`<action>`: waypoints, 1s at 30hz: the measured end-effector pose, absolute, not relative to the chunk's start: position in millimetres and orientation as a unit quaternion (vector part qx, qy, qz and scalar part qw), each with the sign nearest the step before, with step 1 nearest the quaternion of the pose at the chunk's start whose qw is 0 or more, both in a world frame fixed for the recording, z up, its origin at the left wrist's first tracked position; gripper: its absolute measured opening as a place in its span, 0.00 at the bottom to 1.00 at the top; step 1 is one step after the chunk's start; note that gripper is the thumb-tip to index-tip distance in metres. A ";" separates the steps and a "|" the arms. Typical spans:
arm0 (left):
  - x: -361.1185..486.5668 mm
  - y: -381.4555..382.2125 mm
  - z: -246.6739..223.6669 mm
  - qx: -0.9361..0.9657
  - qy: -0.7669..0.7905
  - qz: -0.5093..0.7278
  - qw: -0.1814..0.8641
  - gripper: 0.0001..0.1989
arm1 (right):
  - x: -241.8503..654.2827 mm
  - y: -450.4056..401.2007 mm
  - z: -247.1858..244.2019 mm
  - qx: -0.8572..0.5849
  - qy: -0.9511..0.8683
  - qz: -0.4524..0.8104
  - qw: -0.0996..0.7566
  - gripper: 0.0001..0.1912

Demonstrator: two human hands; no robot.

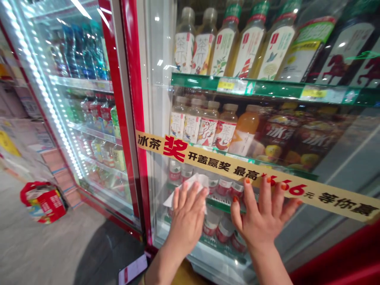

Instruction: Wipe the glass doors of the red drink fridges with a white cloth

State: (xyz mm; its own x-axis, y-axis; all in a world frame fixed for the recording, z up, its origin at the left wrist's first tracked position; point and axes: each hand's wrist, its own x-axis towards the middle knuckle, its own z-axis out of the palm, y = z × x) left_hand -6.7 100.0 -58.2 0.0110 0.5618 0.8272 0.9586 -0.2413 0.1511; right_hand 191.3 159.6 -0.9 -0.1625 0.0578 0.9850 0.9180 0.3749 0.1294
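A left hand (187, 223) lies open on a white cloth (190, 189), pinning it flat to the glass door (341, 158) of a drinks fridge (135, 99). A right hand (263, 215), fingers spread and gripping nothing, rests beside it on the glass, fingertips on a yellow paper strip (237, 166), bottles (221, 128) behind

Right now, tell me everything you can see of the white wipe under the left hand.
The white wipe is thin and soft-looking, either tissue or cloth, I can't tell which. It is loosely crumpled and pressed against the glass door of the drinks cooler by the left hand. Its edges stick out above and left of the fingers, just below the yellow banner strip.
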 end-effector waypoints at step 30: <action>20.6 100.8 -41.6 -0.680 -0.535 -0.394 0.310 0.43 | 189.2 159.4 -1.5 -0.359 -0.645 -0.405 0.539 0.40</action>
